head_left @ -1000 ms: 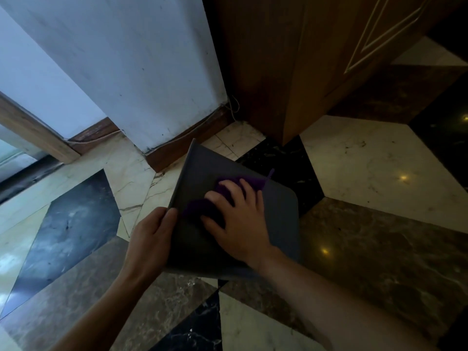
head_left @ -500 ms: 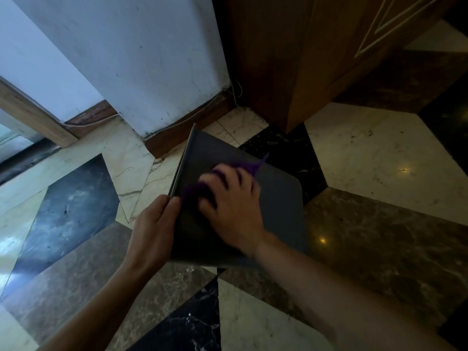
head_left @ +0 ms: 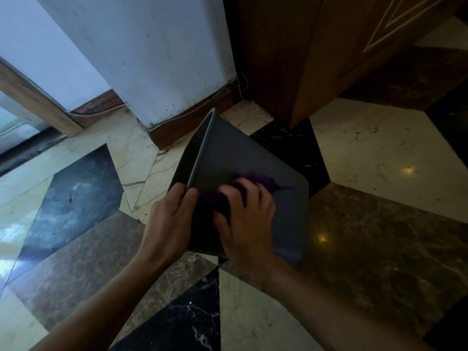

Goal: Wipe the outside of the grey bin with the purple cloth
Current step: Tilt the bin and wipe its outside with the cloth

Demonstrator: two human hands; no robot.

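Head view: your left hand (head_left: 169, 221) clasps the rim of the grey bin (head_left: 253, 153), which is tipped over the marble floor (head_left: 379, 236), mouth left, base right. It is smooth plastic with rounded corners. Your right hand (head_left: 249, 224), fingers bent, presses the soft purple cloth (head_left: 255, 179) against its side.

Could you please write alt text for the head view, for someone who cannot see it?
A person's right hand holds a purple cloth against the outer side of a tilted grey bin, while the left hand grips its rim. Patterned marble floor lies below, with a white wall and wooden cabinet behind.
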